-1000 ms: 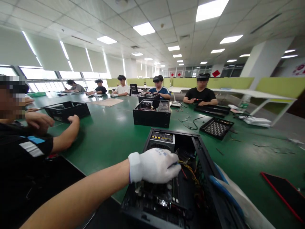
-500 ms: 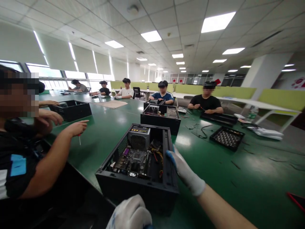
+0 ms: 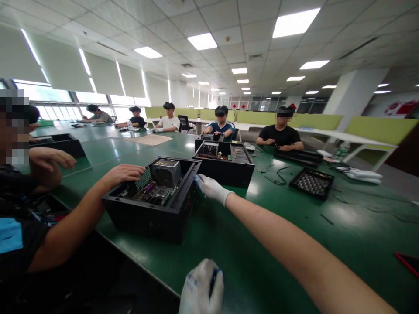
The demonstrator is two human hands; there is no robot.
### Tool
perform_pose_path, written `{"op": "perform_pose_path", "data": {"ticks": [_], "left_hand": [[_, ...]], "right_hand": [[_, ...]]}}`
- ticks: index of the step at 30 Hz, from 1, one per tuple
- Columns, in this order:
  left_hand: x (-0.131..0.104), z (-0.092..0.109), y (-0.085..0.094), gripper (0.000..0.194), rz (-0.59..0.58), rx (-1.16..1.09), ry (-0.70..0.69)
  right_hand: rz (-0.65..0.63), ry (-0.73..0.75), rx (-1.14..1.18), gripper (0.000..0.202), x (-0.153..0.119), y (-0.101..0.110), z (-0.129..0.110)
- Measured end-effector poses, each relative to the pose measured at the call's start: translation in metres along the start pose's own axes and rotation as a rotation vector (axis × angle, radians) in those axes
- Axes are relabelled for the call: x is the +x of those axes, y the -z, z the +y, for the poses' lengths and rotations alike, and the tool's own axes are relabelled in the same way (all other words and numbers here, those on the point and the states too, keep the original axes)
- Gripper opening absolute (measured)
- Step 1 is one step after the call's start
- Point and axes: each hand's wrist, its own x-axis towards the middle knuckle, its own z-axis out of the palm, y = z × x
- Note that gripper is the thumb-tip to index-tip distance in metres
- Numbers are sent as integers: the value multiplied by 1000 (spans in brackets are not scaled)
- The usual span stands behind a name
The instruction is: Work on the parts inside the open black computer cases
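Observation:
An open black computer case (image 3: 147, 218) stands on the green table, its power supply (image 3: 166, 172) and motherboard (image 3: 159, 192) showing. My right hand (image 3: 211, 188), in a white glove with blue fingertips, touches the right side of this case, fingers closed against its edge. At the bottom centre is my left hand (image 3: 203, 288), gloved too, curled and apart from the case; whether anything is inside it is hidden. A neighbouring person's bare hand (image 3: 126, 174) rests on the left rim of the case.
A second open case (image 3: 225, 170) stands just behind. To the right lie a black tray (image 3: 312, 182), loose cables (image 3: 278, 176) and a red-edged object (image 3: 406, 264). Another case (image 3: 65, 147) is at the left. Several people sit around the table.
The case has moved away and to the left, and turned, with my right hand at its side. The neighbour's hand has come onto its rim. My left hand has shifted right, clear of the case.

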Motion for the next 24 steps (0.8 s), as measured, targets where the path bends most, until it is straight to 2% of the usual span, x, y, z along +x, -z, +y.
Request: {"op": "perform_pose_path", "data": {"ticks": [3, 7, 11, 14, 18, 24], "left_hand": [[-7, -3, -9, 22, -12, -27, 17], [-6, 2, -12, 20, 22, -15, 71], [-6, 5, -16, 19, -1, -8, 109], [-7, 5, -20, 18, -11, -11, 125], [-7, 4, -19, 15, -10, -2, 133], [-6, -2, -13, 8, -88, -12, 69]], "right_hand": [[52, -75, -159, 40, 3, 17, 31], [135, -164, -387, 48, 17, 45, 67], [137, -212, -553, 50, 31, 70, 99], [118, -267, -641, 48, 37, 81, 119], [114, -294, -734, 45, 39, 86, 131], [85, -258, -810, 42, 27, 90, 120]]}}
